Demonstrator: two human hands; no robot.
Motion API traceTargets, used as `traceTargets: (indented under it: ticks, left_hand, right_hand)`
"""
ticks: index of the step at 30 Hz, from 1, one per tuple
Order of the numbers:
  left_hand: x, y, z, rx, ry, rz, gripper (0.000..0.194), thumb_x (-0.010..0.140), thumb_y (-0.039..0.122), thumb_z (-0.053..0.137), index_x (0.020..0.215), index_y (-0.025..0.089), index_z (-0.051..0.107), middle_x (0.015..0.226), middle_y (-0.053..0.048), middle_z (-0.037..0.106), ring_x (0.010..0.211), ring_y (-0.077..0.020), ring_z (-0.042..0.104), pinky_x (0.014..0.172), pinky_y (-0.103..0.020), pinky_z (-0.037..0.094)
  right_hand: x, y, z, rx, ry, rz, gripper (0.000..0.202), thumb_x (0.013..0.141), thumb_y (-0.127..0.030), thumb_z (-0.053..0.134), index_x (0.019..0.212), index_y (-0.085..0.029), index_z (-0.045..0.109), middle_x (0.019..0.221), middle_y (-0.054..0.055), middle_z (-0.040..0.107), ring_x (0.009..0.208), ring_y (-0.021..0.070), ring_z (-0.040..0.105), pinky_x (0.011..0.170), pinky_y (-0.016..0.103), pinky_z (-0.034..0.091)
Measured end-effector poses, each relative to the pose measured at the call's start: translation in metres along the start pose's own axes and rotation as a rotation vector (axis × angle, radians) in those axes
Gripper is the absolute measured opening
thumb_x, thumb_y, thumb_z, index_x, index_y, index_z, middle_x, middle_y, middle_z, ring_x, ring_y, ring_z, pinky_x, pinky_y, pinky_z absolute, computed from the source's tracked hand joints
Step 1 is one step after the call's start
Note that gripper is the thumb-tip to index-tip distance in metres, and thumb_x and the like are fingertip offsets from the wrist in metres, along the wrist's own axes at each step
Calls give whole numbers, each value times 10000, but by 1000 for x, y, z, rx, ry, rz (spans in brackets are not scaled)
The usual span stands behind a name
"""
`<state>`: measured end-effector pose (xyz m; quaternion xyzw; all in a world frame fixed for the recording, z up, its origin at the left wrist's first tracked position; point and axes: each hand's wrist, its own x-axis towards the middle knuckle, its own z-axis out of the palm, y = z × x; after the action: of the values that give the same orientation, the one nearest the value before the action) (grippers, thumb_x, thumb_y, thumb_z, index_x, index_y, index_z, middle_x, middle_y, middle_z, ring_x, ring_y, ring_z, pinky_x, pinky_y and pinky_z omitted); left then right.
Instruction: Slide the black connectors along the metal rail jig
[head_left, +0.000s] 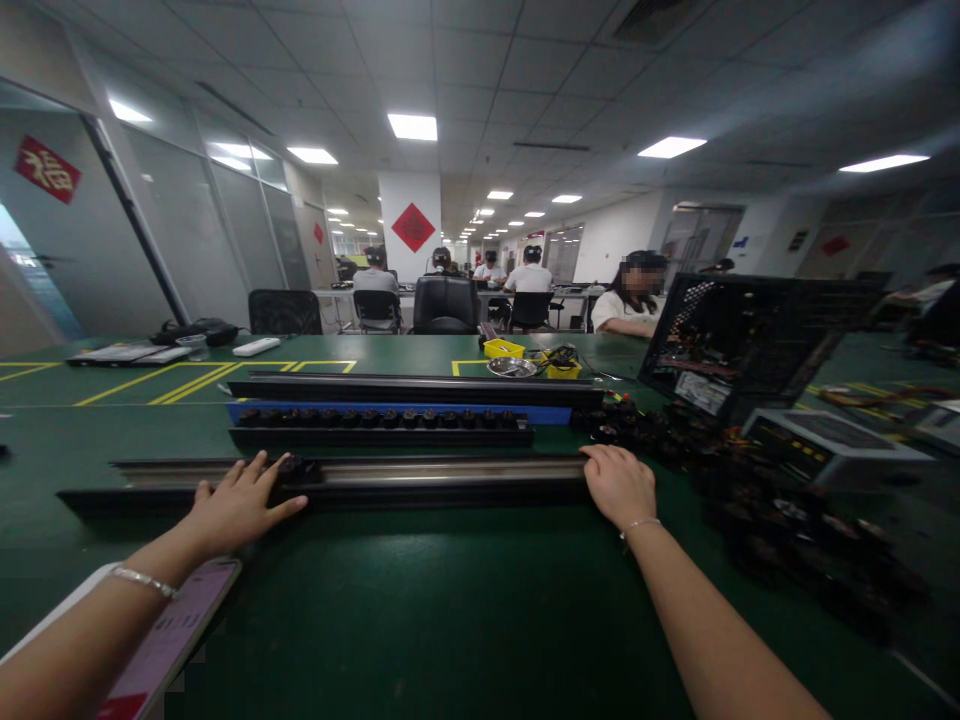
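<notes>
A long black channel rail (450, 492) with a shiny metal inside lies crosswise in front of me. My left hand (238, 505) rests on its left part with the fingers spread. Close to those fingertips, a small black part (301, 468) sits in the channel. At the right end, my right hand (621, 487) has its fingers curled over the rail. Behind it, a shorter black rail (390, 437) stands before a row of round black parts (409, 418). A blue strip (553, 413) and another long black rail (420, 390) lie farther back.
Dark small parts (810, 540) are heaped at the right, beside a metal power supply box (832, 445) and an open computer case (742, 340). A phone (180, 625) lies under my left forearm. Beyond are a yellow bin (504, 348), a round metal dish (512, 367) and a seated person (630, 300).
</notes>
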<state>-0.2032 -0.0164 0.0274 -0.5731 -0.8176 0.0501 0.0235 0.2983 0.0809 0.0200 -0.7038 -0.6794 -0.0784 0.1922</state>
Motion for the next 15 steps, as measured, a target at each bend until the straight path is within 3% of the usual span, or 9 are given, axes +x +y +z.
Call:
traceTargets:
  ticks: [15]
  left_hand:
    - [-4, 11, -3, -3, 14, 28, 869, 750, 641, 374, 1434, 132, 210, 1507, -212, 153, 1360, -430, 161, 983, -658, 238]
  right_hand:
    - [0, -1, -3, 9, -20, 4, 417, 854, -264, 311, 1127, -294, 624, 1237, -13, 589, 1179, 198, 448, 973, 401, 320]
